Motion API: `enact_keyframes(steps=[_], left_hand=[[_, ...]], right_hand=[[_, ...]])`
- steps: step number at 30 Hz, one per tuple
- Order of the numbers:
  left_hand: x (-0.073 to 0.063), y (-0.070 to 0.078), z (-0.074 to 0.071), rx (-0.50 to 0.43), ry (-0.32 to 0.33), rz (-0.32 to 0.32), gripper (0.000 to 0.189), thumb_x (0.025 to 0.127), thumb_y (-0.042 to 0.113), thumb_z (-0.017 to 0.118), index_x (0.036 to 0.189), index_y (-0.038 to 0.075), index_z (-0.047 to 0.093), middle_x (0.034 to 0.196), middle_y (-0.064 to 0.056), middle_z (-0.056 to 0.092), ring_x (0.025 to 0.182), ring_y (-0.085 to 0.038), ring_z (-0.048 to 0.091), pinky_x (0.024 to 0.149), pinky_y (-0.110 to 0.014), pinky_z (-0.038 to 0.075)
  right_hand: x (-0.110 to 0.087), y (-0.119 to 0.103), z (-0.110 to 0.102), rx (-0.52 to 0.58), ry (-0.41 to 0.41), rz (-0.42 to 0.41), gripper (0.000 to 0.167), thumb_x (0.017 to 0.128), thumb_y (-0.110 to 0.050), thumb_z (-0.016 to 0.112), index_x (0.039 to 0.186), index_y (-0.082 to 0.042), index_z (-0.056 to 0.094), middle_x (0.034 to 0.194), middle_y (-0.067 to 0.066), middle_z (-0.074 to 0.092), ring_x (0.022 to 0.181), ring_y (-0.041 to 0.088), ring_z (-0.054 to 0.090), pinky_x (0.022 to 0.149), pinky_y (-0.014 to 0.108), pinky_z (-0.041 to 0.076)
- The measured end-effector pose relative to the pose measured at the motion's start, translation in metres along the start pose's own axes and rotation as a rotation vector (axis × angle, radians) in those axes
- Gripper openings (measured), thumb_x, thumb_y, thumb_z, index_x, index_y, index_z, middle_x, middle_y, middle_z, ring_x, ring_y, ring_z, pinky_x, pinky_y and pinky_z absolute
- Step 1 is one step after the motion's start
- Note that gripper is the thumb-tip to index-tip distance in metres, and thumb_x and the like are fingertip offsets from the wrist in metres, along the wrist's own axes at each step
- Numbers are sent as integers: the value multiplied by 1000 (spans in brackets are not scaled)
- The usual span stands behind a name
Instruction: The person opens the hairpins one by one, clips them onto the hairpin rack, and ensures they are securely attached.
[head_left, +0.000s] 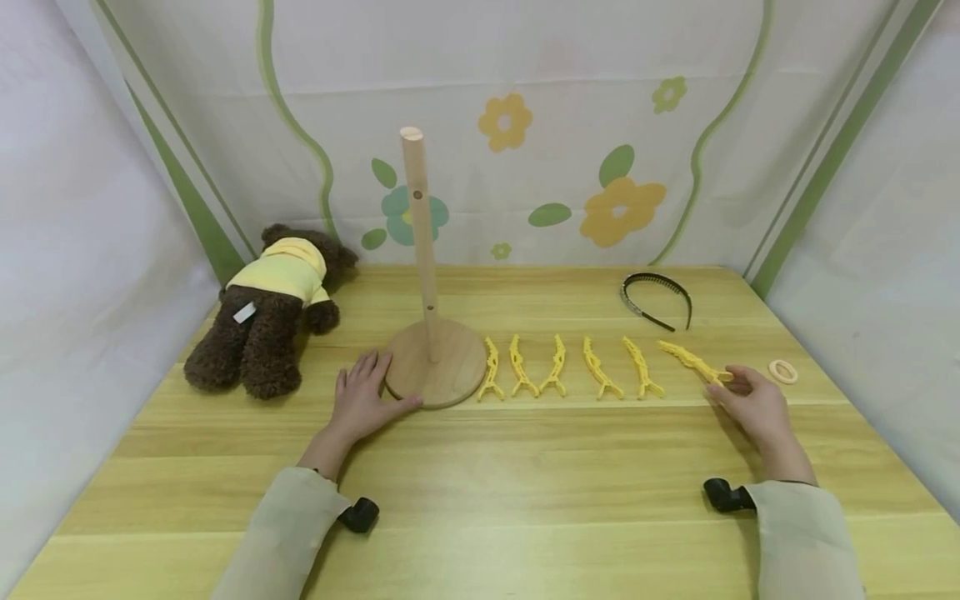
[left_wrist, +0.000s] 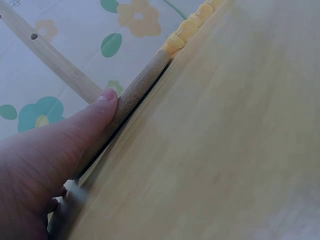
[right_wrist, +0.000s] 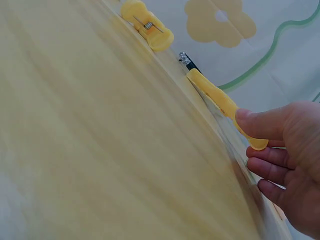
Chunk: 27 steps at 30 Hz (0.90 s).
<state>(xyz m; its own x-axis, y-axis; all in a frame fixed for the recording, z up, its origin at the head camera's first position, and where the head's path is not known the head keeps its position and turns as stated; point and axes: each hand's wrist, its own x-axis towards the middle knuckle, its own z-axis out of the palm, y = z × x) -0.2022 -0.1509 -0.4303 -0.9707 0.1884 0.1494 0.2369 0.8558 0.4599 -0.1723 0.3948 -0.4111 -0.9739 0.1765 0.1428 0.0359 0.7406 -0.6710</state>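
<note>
My left hand [head_left: 365, 398] rests at the left front of a wooden stand's round base [head_left: 457, 354]. Its thumb lies along the rim, and the fingers are spread on the table at the side; the left wrist view shows the thumb against the base edge. A bare wooden post [head_left: 422, 225] rises from this base. At the right, my right hand [head_left: 756, 408] pinches the near end of a yellow hair clip [head_left: 690, 360] between thumb and fingers. Several more yellow hair clips [head_left: 592, 367] lie in a row between the base and that hand.
A brown teddy bear [head_left: 277, 292] in a yellow top lies face down at the left. Behind the clips is a black headband [head_left: 651, 302]. A pale hair tie [head_left: 783, 372] lies just right of my right hand. A flowered cloth [head_left: 570, 133] hangs behind the table.
</note>
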Motion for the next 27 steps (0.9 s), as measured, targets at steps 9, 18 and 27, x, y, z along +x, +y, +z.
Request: enact_keyframes(steps=[9, 18, 27], left_hand=[[-1, -1, 2, -1, -6, -1, 99, 66, 71, 49, 138, 8, 23, 137, -22, 20, 125, -36, 11, 93, -57, 1], [-2, 1, 3, -1, 8, 9, 98, 65, 70, 52, 137, 8, 25, 136, -22, 22, 124, -37, 13, 93, -57, 2], [-1, 0, 0, -4, 16, 5, 98, 65, 70, 51, 137, 9, 26, 136, -21, 22, 125, -36, 12, 93, -57, 2]], right_hand=[[4, -4, 0, 0, 12, 8, 57, 85, -30, 54, 121, 13, 40, 109, 31, 48, 93, 36, 49, 57, 10, 39], [11, -18, -6, 6, 46, -65, 51, 88, -25, 50, 120, 13, 42, 106, 31, 50, 86, 26, 54, 58, 8, 39], [35, -56, 17, 70, 154, -152, 41, 85, -24, 57, 111, 7, 53, 98, 22, 57, 79, 10, 54, 63, 13, 43]])
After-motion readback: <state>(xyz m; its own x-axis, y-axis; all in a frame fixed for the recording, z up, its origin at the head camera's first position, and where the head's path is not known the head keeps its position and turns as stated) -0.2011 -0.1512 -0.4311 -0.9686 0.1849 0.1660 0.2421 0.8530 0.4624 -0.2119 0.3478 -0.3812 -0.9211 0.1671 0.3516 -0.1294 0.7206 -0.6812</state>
